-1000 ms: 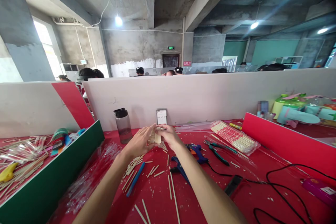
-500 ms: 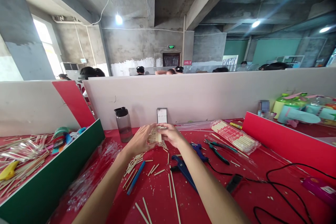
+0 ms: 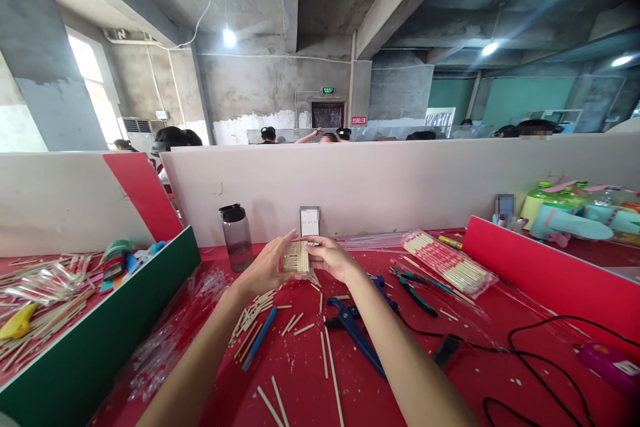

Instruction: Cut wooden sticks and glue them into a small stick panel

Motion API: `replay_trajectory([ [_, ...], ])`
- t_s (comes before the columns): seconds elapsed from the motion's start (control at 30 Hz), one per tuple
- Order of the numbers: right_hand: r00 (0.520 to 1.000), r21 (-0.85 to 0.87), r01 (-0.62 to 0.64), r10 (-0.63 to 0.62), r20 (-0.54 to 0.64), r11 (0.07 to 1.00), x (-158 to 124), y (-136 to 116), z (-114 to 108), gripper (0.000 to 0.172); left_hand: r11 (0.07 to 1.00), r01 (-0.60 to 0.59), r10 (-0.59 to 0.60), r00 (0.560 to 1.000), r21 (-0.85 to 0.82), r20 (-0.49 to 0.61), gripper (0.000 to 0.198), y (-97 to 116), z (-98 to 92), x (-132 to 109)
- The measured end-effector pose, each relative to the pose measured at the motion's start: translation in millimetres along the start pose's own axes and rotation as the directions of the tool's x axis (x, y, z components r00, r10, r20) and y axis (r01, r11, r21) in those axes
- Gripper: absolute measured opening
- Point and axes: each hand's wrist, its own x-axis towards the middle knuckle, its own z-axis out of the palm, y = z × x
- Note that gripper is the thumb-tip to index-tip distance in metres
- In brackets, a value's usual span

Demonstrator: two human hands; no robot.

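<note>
A small structure of pale wooden sticks [image 3: 297,259], set side by side, is held up between my two hands near the middle of the red table. My left hand [image 3: 267,263] grips its left side, thumb low and fingers along the top. On its right side, my right hand [image 3: 330,257] closes on the edge with the fingertips. Short cut sticks [image 3: 256,312] lie loose below my left hand, beside a blue pen [image 3: 259,339]. A blue-handled cutter [image 3: 356,332] rests under my right forearm, partly covered by it.
A dark-lidded water bottle [image 3: 236,240] and a phone [image 3: 310,223] stand by the white partition [image 3: 350,180]. To the right are green-handled pliers [image 3: 417,293], a bagged bundle of sticks [image 3: 450,260], and a black cable [image 3: 530,347]. Clear plastic wrap [image 3: 175,327] lies along the green divider [image 3: 110,310].
My left hand's fingers have lifted and spread a little, and my right hand has shifted slightly right. More of the stick structure shows between them.
</note>
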Motion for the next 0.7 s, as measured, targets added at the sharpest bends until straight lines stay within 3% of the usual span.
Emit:
replay_trajectory([
  [0.27, 0.991, -0.047, 0.117, -0.119, -0.056, 0.992, 6.5, 9.0, 2.2, 0.035, 0.992, -0.028, 0.032, 0.999, 0.119, -0.035, 0.094, 9.4, 15.6, 13.1],
  [0.7, 0.993, -0.083, 0.074, -0.082, -0.089, 0.994, 5.0, 5.0, 6.1, 0.035, 0.994, -0.034, 0.038, 0.999, 0.106, -0.031, 0.091, 1.9, 12.2, 5.0],
])
